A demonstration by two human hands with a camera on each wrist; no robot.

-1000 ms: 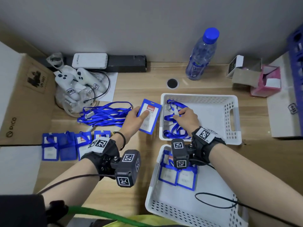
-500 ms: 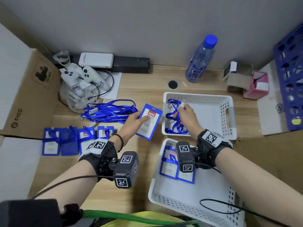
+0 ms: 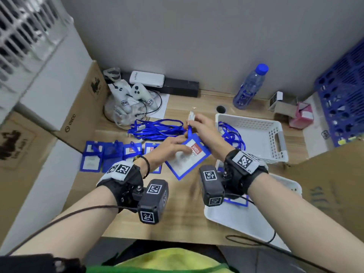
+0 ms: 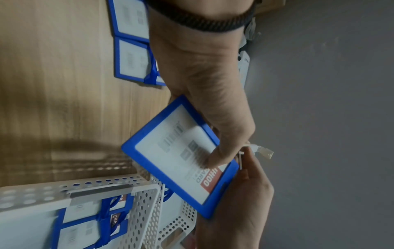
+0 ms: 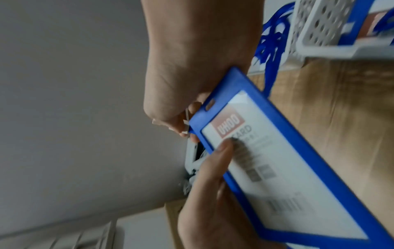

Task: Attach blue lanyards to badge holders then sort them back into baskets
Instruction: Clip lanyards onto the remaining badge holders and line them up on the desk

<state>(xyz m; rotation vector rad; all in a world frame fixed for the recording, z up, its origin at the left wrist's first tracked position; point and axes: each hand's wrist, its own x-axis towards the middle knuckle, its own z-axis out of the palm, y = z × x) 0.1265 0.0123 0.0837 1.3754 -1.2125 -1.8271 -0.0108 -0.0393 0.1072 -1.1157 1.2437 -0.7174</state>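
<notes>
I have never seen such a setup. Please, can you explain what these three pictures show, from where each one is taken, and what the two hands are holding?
No machine here: a person works with bare hands, wearing one camera on the head and one on each wrist. The head view looks down at a wooden desk; the wrist views look along each hand. The left hand holds a blue badge holder, thumb on its front. The right hand pinches the white clip of a blue lanyard near the holder's top. On the desk lie two white baskets, more lanyards and more badge holders.
</notes>
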